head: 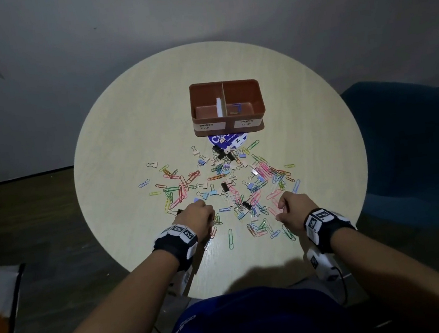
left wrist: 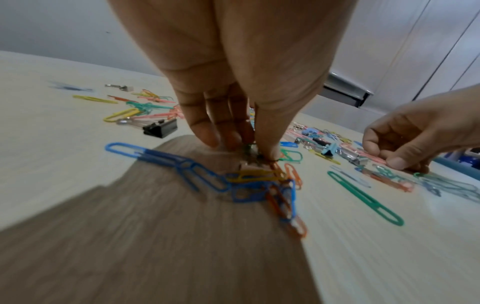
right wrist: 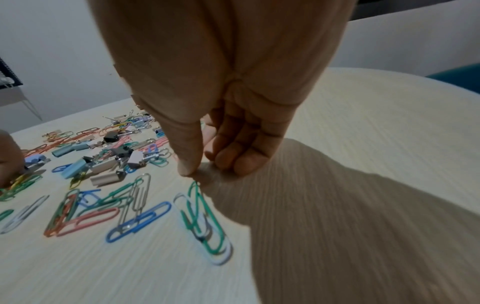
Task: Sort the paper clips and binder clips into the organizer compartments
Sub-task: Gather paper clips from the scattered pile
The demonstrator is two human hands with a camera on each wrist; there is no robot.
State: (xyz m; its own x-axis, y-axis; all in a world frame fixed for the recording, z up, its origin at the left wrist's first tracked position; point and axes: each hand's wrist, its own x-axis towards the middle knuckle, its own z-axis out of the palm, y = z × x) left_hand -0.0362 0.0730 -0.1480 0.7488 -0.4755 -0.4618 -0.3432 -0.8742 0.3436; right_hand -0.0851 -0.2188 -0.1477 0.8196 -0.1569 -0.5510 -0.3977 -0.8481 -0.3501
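Note:
A brown two-compartment organizer (head: 258, 89) stands at the table's far middle, labelled BINDER CLIP on the left and PAPER CLIP on the right. A few paper clips (head: 235, 107) lie in its right compartment. A mixed pile of coloured paper clips and binder clips (head: 228, 181) spreads between the organizer and my hands. My left hand (head: 200, 214) pinches a tangle of blue, yellow and orange paper clips (left wrist: 259, 179) with thumb and fingertips (left wrist: 205, 135). My right hand (head: 289, 207) has curled fingers, its thumb tip (right wrist: 187, 168) touching the table just above a green paper clip (right wrist: 205, 218). Nothing shows in its grip.
A round blue card (head: 227, 139) lies partly under the organizer's front. A black binder clip (left wrist: 161, 127) sits left of my left hand. A long green paper clip (head: 230, 238) lies between my wrists. A teal chair (head: 409, 143) stands right of the round table (head: 117, 156).

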